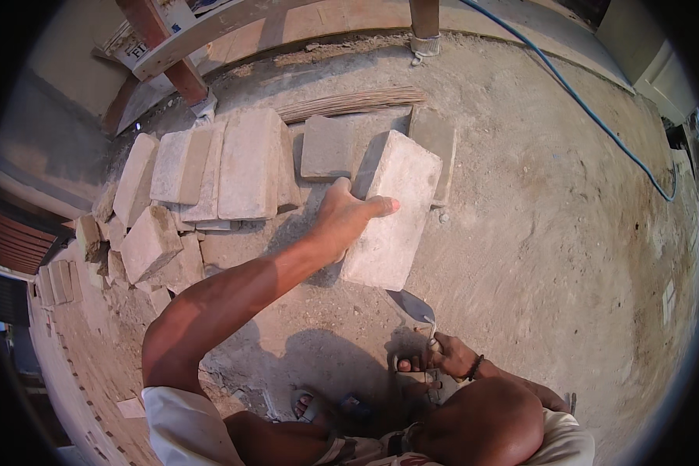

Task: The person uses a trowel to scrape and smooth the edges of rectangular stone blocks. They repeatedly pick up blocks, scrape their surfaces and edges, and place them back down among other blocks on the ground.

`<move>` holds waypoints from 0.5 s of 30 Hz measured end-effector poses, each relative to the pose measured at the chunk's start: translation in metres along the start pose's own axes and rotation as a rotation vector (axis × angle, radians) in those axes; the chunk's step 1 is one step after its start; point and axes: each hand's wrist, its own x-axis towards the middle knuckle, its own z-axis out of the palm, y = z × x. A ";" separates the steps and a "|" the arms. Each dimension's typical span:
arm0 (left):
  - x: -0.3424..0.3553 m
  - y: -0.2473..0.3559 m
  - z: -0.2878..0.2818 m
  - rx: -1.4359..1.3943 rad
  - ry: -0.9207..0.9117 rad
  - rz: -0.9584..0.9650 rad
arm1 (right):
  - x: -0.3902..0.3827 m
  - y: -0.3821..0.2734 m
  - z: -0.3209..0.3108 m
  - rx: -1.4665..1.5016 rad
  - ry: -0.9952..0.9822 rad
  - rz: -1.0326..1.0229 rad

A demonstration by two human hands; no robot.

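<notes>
My left hand [353, 216] grips a pale rectangular block [400, 210] by its left side, the thumb laid over its broad face. The block is tilted, its long side running from upper right to lower left. Low in the view, my right hand [453, 357] is closed around the handle of a trowel [413, 306]. The trowel's grey blade points up and left, its tip close to the block's lower edge; whether they touch I cannot tell. Just beyond the held block, a grey block [435, 147] lies on the ground, partly covered, with another grey block [327, 147] to its left.
Several blocks lean in a row [248, 165] at the left, with broken blocks [151, 245] heaped beside them. A bundle of thin rods [353, 103] lies behind. Wooden posts [425, 19] stand at the back. A blue hose [575, 97] crosses the sandy ground [536, 233] at right.
</notes>
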 end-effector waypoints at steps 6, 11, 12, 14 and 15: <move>0.146 0.012 0.070 0.367 0.147 0.075 | -0.007 -0.007 -0.025 0.004 0.083 0.033; 0.149 0.001 0.077 0.431 0.169 0.131 | -0.004 -0.001 -0.044 0.025 0.170 -0.016; 0.137 -0.008 0.069 0.454 0.173 0.145 | 0.000 0.000 -0.042 0.074 0.154 0.006; 0.101 -0.029 0.047 0.565 0.055 0.154 | 0.006 -0.002 -0.037 0.104 0.165 0.028; 0.073 -0.040 0.046 0.562 -0.015 0.141 | 0.004 0.003 -0.037 0.095 0.187 0.018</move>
